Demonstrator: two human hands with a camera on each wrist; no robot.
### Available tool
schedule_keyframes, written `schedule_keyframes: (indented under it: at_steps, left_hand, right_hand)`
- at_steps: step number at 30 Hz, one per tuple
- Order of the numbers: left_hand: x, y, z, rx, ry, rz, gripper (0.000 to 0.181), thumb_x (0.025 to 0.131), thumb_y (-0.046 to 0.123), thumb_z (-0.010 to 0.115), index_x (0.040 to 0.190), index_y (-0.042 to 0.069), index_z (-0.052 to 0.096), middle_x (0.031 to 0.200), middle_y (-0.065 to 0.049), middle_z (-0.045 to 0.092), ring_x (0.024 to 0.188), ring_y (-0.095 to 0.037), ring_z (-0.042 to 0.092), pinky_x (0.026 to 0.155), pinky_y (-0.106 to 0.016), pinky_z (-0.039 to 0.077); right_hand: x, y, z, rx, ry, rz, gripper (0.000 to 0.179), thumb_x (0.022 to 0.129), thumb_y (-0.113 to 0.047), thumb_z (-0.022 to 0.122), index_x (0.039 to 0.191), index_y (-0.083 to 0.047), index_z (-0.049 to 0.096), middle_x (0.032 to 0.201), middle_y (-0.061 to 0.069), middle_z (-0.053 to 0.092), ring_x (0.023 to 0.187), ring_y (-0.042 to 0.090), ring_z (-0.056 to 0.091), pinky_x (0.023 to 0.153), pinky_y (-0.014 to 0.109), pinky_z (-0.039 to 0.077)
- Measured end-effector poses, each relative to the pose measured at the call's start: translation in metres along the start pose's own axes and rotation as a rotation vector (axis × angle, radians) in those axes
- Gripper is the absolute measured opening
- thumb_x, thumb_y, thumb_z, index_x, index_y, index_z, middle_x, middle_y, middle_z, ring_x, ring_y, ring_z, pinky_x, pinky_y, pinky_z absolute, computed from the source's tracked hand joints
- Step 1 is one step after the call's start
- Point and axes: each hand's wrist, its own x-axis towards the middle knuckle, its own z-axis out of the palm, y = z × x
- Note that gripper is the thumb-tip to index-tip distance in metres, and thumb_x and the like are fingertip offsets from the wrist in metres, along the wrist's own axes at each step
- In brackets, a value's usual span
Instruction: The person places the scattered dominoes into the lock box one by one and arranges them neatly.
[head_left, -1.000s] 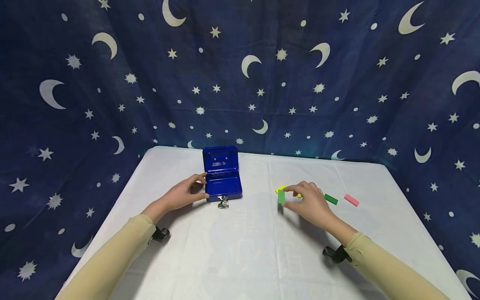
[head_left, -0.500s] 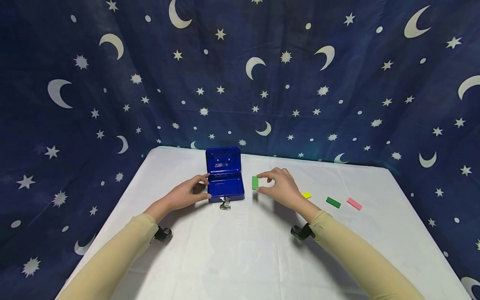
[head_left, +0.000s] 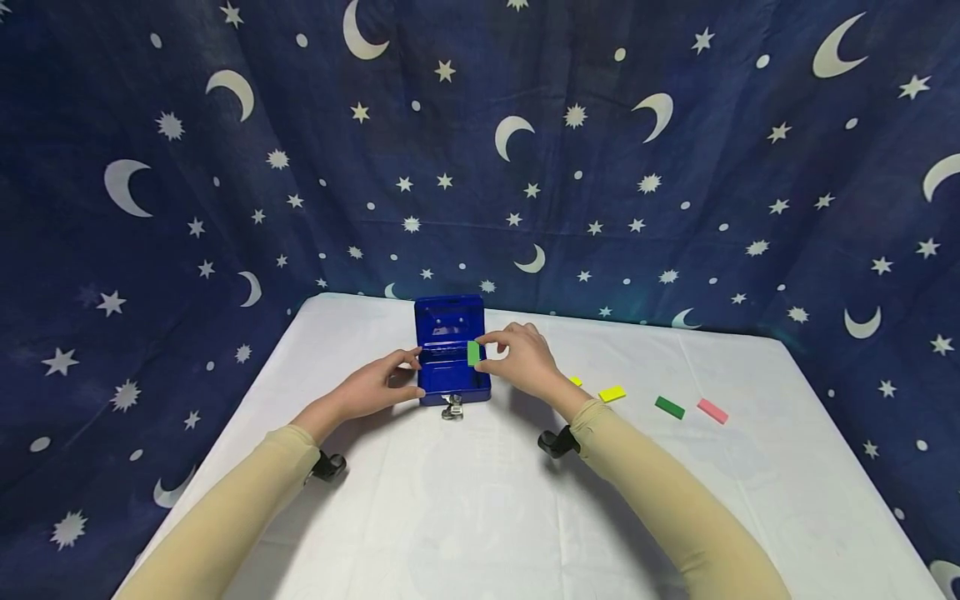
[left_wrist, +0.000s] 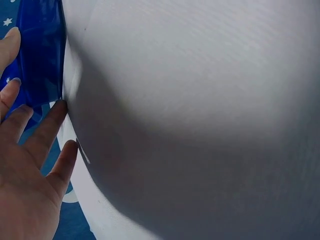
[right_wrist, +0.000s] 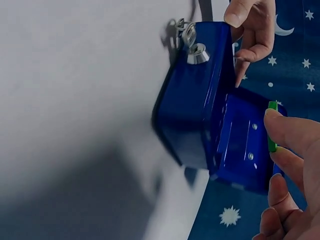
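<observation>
A blue metal cash box point(head_left: 453, 398) stands with its lid up and its inside facing me. Along its left side rests my left hand point(head_left: 375, 385), thumb at the front corner and fingertips near the hinge. In the left wrist view its fingers point(left_wrist: 47, 132) are spread and fairly straight beside the blue wall. My right hand point(head_left: 521, 358) pinches a green domino block point(head_left: 473, 353) between thumb and fingers, upright over the right part of the box. The right wrist view shows the block point(right_wrist: 272, 135) edge-on in front of the raised lid point(right_wrist: 245, 150).
Keys point(head_left: 452, 412) hang from the box's front lock point(right_wrist: 198, 53). To the right lie a yellow block point(head_left: 612, 393), a dark green block point(head_left: 670, 407) and a pink block point(head_left: 712, 411). Another yellow block point(head_left: 576, 381) is partly hidden by the right wrist. A starry blue curtain point(head_left: 570, 208) stands behind.
My right hand has carried the green domino block leftward from beside the yellow blocks to over the box, uncovering the yellow blocks in part. My left hand stays at the box's side.
</observation>
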Motion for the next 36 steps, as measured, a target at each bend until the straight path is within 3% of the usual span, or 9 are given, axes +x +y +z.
schedule_keyframes:
  at_steps: [10,20,36]
  left_hand:
    - [0.000,0.000,0.000,-0.003,-0.002,0.020,0.041,0.094,0.041,0.073,0.123,0.019,0.054,0.162,0.000,0.035,0.134,-0.029,0.054,0.110,-0.056,0.039]
    - [0.001,-0.001,0.000,-0.011,-0.017,0.028,0.039,0.095,0.040,0.073,0.122,0.020,0.053,0.163,-0.002,0.034,0.134,-0.029,0.054,0.110,-0.056,0.039]
    - [-0.003,0.002,-0.001,-0.001,-0.011,0.037,0.041,0.095,0.041,0.072,0.123,0.017,0.054,0.163,-0.002,0.034,0.133,-0.028,0.055,0.109,-0.057,0.040]
  right_hand:
    - [0.018,-0.023,0.021,-0.035,-0.088,0.004,0.045,0.083,-0.045,0.083,0.124,-0.029,0.074,0.083,-0.002,0.055,0.084,0.019,0.045,0.068,0.034,0.037]
    - [0.032,-0.034,0.046,-0.147,-0.192,-0.057,0.043,0.084,-0.045,0.083,0.123,-0.027,0.075,0.117,-0.001,0.068,0.102,0.019,0.052,0.090,0.038,0.045]
    - [0.046,-0.045,0.067,-0.207,-0.270,-0.042,0.042,0.083,-0.045,0.083,0.120,-0.026,0.076,0.113,-0.010,0.074,0.100,0.017,0.055,0.091,0.036,0.048]
